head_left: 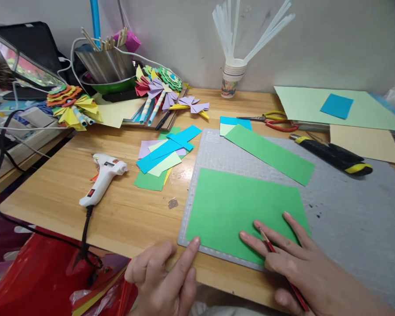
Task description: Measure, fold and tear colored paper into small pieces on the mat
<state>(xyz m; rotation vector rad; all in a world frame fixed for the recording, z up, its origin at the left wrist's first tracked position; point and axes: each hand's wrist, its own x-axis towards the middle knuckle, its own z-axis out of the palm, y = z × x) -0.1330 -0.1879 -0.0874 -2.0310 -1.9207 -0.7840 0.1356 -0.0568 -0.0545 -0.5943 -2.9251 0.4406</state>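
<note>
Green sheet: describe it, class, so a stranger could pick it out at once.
On the table lies a grey mat. Near its front edge, left hand and right hand touch the green sheet. It is broader than the green strip behind it.

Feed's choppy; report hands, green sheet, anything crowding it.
Left hand: index fingertip at green sheet, near-left corner. Right hand spread on sheet, holding pencil. Sheet flat on mat; green strip by far edge.

Soft, fairly even light covers the green sheet (243, 210). Left of the sheet, pale sheen marks the tabletop (145, 221); fine detail looks slightly soft.
</note>
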